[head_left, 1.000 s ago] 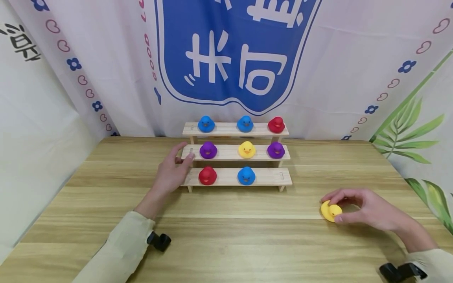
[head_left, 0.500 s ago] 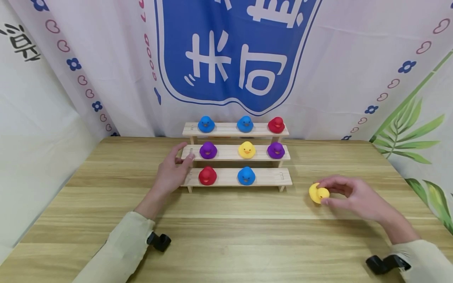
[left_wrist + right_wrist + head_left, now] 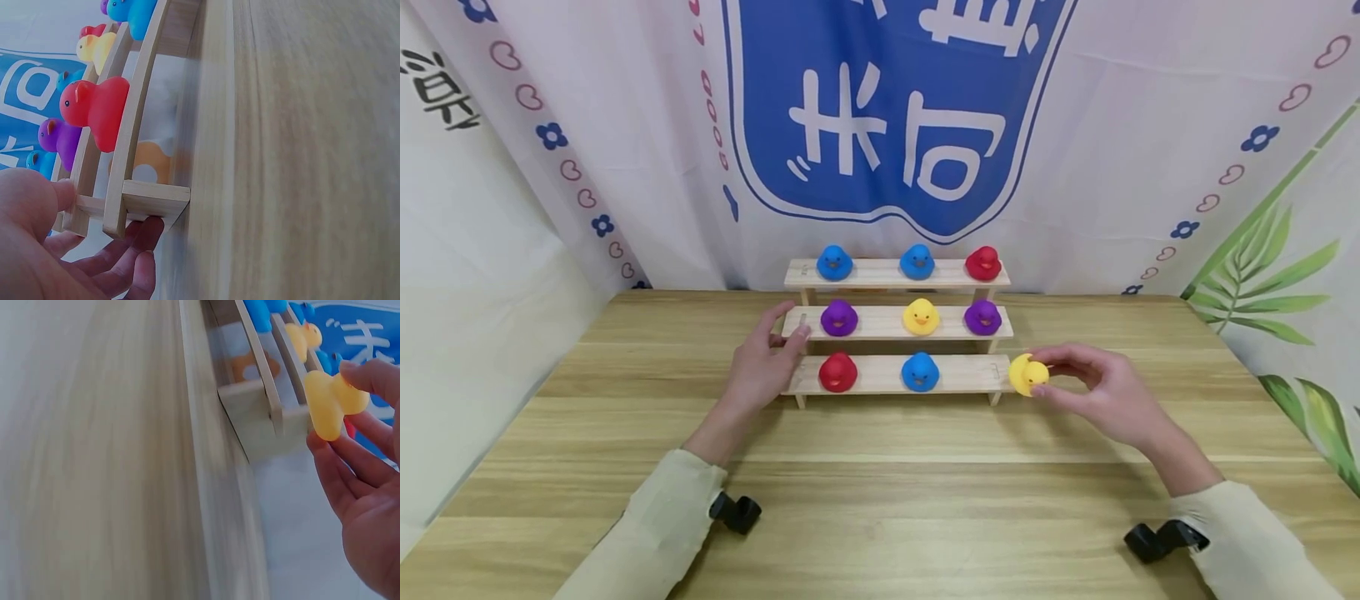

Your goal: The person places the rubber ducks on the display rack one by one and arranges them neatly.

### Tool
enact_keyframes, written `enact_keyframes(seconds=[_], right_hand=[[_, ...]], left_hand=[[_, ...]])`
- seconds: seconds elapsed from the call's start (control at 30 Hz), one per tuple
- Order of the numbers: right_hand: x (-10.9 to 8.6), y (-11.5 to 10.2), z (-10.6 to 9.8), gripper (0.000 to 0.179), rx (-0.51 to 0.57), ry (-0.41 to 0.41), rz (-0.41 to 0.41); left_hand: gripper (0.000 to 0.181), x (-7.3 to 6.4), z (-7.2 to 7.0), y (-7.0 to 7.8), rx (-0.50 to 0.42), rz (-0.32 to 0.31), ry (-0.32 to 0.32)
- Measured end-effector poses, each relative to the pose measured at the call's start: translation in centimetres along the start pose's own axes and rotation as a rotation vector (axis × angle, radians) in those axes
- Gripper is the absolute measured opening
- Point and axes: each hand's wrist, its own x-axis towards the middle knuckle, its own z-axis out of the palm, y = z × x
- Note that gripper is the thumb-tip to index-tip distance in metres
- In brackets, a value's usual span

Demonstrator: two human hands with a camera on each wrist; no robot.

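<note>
A three-step wooden display stand [image 3: 958,375] stands on the table in the head view. My left hand [image 3: 763,367] holds its left end, thumb on the middle step and fingers under the side in the left wrist view. My right hand [image 3: 1108,396] pinches a yellow rubber duck [image 3: 1022,376] between thumb and fingers, at the right end of the bottom step. On that step sit a red duck [image 3: 838,373] and a blue duck [image 3: 921,372]. Purple [image 3: 839,318], yellow [image 3: 921,317] and purple ducks fill the middle step; two blue ducks and a red duck [image 3: 983,263] top the stand.
The wood-grain table [image 3: 880,500] stretches in front of the stand. Close behind it hangs a printed curtain [image 3: 692,242] with a blue panel. White side walls [image 3: 490,333] border the table.
My right hand has carried the yellow duck left and away from me, from over the table at right to the bottom step's right end. My left hand stays on the stand.
</note>
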Motion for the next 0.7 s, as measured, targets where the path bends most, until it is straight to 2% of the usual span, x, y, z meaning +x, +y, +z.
enact_keyframes(seconds=[0.37, 0.7], right_hand=[[2.1, -0.8, 2.8, 0.033, -0.083, -0.032, 0.064], [2.8, -1.0, 4.1, 0.035, -0.059, -0.039, 0.072]], left_hand=[[0.068, 0.0, 0.1, 0.0, -0.002, 0.006, 0.004], [0.068, -0.2, 0.1, 0.1, 0.002, 0.015, 0.006]])
